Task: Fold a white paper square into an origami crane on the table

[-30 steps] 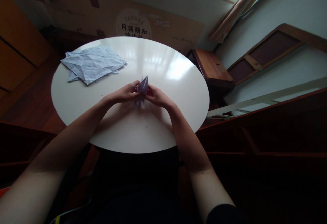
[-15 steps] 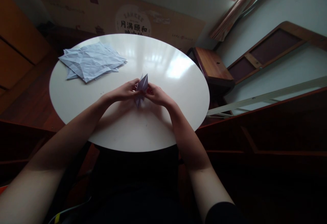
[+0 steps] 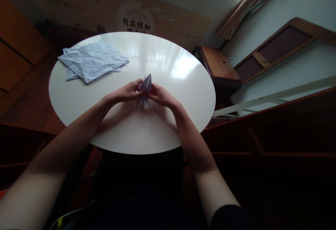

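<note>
A small folded piece of pale paper point(image 3: 146, 84) is held over the middle of the round white table point(image 3: 181, 93). My left hand point(image 3: 127, 92) pinches its left side and my right hand point(image 3: 160, 97) pinches its right side, fingertips nearly meeting. A pointed tip of the paper sticks up beyond my fingers, and a lower tip hangs between my hands. A loose pile of creased pale sheets point(image 3: 91, 61) lies at the table's far left, well away from both hands.
A low wooden stool point(image 3: 217, 68) stands to the right of the table. A large cardboard panel with printed characters point(image 3: 136, 21) leans against the far wall. Dark wooden furniture point(image 3: 275, 146) sits on the right, and wooden floor on the left.
Both hands stay pinched on the folded paper, with small finger shifts only. The view has tilted slightly, so the table sits a little higher in frame.
</note>
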`<act>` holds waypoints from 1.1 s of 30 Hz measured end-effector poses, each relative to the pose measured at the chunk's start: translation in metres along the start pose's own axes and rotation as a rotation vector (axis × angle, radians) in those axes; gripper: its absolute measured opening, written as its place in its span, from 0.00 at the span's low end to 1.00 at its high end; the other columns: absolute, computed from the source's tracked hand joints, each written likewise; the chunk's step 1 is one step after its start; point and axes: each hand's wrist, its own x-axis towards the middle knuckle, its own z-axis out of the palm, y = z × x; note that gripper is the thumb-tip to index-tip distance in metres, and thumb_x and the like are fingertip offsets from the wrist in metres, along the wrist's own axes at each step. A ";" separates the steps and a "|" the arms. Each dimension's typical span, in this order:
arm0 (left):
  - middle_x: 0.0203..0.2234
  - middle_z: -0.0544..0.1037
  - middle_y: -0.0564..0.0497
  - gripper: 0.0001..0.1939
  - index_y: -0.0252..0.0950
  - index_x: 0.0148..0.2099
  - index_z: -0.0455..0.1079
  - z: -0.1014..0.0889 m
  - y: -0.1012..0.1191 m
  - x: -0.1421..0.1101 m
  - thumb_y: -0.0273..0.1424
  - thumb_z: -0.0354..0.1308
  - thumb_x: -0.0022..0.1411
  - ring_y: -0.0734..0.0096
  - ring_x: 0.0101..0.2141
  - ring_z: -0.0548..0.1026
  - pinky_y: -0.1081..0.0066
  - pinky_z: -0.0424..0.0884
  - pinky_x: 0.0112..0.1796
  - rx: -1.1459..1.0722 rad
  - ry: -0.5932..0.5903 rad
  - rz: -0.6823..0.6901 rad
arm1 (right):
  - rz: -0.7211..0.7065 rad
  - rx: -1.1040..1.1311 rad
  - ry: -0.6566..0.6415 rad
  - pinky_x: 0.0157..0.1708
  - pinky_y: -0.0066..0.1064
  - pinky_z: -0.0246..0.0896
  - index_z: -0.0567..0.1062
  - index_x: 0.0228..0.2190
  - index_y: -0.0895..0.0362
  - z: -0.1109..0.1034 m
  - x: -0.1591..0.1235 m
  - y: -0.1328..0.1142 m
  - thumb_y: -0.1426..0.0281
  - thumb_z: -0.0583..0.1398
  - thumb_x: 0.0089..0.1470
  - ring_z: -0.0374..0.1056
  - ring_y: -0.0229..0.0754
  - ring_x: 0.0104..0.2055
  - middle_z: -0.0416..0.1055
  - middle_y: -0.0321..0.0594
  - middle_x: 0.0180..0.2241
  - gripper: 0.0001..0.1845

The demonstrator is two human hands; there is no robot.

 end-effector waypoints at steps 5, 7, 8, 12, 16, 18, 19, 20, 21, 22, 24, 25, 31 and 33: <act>0.35 0.77 0.48 0.23 0.33 0.43 0.66 0.000 0.000 0.000 0.44 0.67 0.55 0.60 0.39 0.78 0.64 0.75 0.40 0.018 0.004 -0.003 | -0.005 -0.004 0.000 0.39 0.34 0.66 0.72 0.45 0.60 0.000 0.000 0.000 0.68 0.60 0.56 0.67 0.41 0.35 0.73 0.41 0.36 0.15; 0.36 0.77 0.48 0.23 0.33 0.44 0.66 -0.001 -0.001 0.000 0.44 0.67 0.56 0.60 0.39 0.78 0.65 0.75 0.40 0.027 0.001 0.007 | -0.009 -0.002 0.001 0.38 0.34 0.66 0.72 0.45 0.60 0.000 0.001 0.000 0.68 0.60 0.56 0.67 0.41 0.35 0.73 0.41 0.37 0.14; 0.36 0.77 0.48 0.23 0.33 0.44 0.66 -0.001 -0.001 0.000 0.44 0.67 0.56 0.60 0.39 0.78 0.65 0.75 0.40 0.031 0.000 0.013 | -0.009 -0.002 0.003 0.38 0.34 0.66 0.72 0.45 0.59 0.000 0.001 0.000 0.68 0.61 0.56 0.67 0.41 0.35 0.73 0.41 0.37 0.14; 0.37 0.78 0.47 0.23 0.33 0.44 0.66 -0.002 -0.001 0.000 0.44 0.68 0.55 0.59 0.40 0.78 0.65 0.75 0.40 0.024 -0.002 0.008 | -0.013 -0.001 0.001 0.39 0.34 0.66 0.72 0.45 0.59 0.000 0.001 0.001 0.67 0.61 0.56 0.67 0.41 0.36 0.73 0.41 0.37 0.15; 0.36 0.77 0.48 0.23 0.33 0.44 0.67 -0.002 -0.002 0.001 0.42 0.68 0.54 0.58 0.40 0.78 0.63 0.75 0.40 0.018 0.011 -0.011 | -0.020 -0.004 -0.001 0.40 0.35 0.65 0.72 0.45 0.59 0.000 0.000 0.002 0.66 0.61 0.57 0.67 0.42 0.37 0.72 0.40 0.37 0.15; 0.36 0.77 0.48 0.23 0.33 0.44 0.67 -0.002 -0.003 0.001 0.41 0.68 0.54 0.58 0.40 0.79 0.63 0.75 0.41 0.020 0.018 -0.009 | -0.018 -0.004 -0.001 0.41 0.35 0.65 0.72 0.45 0.59 0.000 0.000 0.002 0.65 0.60 0.57 0.67 0.42 0.37 0.72 0.40 0.36 0.15; 0.37 0.77 0.48 0.22 0.33 0.44 0.67 -0.002 -0.003 0.001 0.41 0.68 0.54 0.58 0.40 0.79 0.63 0.75 0.40 0.023 0.019 -0.004 | -0.018 -0.004 -0.002 0.41 0.36 0.65 0.72 0.45 0.59 0.000 0.000 0.002 0.65 0.60 0.58 0.67 0.42 0.37 0.72 0.41 0.36 0.15; 0.37 0.77 0.48 0.22 0.33 0.44 0.67 -0.002 -0.004 0.001 0.41 0.68 0.54 0.58 0.40 0.79 0.64 0.75 0.40 0.028 0.018 0.001 | -0.020 -0.003 -0.003 0.41 0.36 0.65 0.71 0.44 0.59 0.000 0.000 0.002 0.65 0.60 0.58 0.67 0.43 0.37 0.72 0.41 0.36 0.15; 0.37 0.77 0.48 0.22 0.33 0.44 0.67 -0.002 -0.004 0.001 0.41 0.68 0.55 0.59 0.40 0.79 0.64 0.76 0.40 0.033 0.015 0.008 | -0.025 -0.003 -0.004 0.41 0.36 0.65 0.71 0.44 0.59 0.001 0.000 0.002 0.65 0.60 0.58 0.67 0.43 0.37 0.72 0.41 0.36 0.14; 0.36 0.78 0.48 0.22 0.33 0.44 0.67 -0.002 -0.004 0.002 0.41 0.68 0.55 0.60 0.39 0.79 0.65 0.76 0.39 0.037 0.012 0.015 | -0.031 -0.004 -0.004 0.41 0.37 0.65 0.71 0.44 0.59 0.001 0.000 0.003 0.65 0.60 0.58 0.67 0.43 0.37 0.72 0.41 0.36 0.14; 0.36 0.78 0.49 0.21 0.34 0.43 0.66 -0.001 -0.003 0.002 0.42 0.68 0.55 0.62 0.38 0.79 0.67 0.76 0.38 0.042 0.010 0.032 | -0.044 -0.006 -0.002 0.41 0.37 0.66 0.71 0.44 0.59 0.001 0.001 0.004 0.65 0.60 0.57 0.67 0.43 0.37 0.72 0.41 0.36 0.14; 0.36 0.78 0.49 0.21 0.34 0.43 0.66 -0.001 -0.003 0.002 0.42 0.68 0.55 0.62 0.38 0.79 0.67 0.76 0.38 0.042 0.011 0.039 | -0.049 -0.007 0.000 0.41 0.37 0.66 0.71 0.44 0.59 0.001 0.001 0.004 0.66 0.60 0.57 0.67 0.43 0.37 0.72 0.41 0.36 0.14; 0.35 0.78 0.49 0.22 0.34 0.43 0.67 -0.001 -0.002 0.002 0.42 0.68 0.54 0.61 0.38 0.80 0.67 0.76 0.37 0.037 0.020 0.030 | -0.049 -0.018 0.002 0.40 0.37 0.66 0.71 0.44 0.59 0.001 0.001 0.004 0.65 0.60 0.57 0.67 0.43 0.37 0.72 0.41 0.35 0.14; 0.35 0.78 0.49 0.22 0.34 0.43 0.67 -0.001 -0.001 0.001 0.42 0.68 0.54 0.61 0.38 0.80 0.67 0.76 0.37 0.035 0.022 0.029 | -0.046 -0.026 0.003 0.40 0.36 0.65 0.71 0.44 0.59 0.001 0.001 0.005 0.66 0.60 0.57 0.66 0.42 0.36 0.72 0.40 0.35 0.14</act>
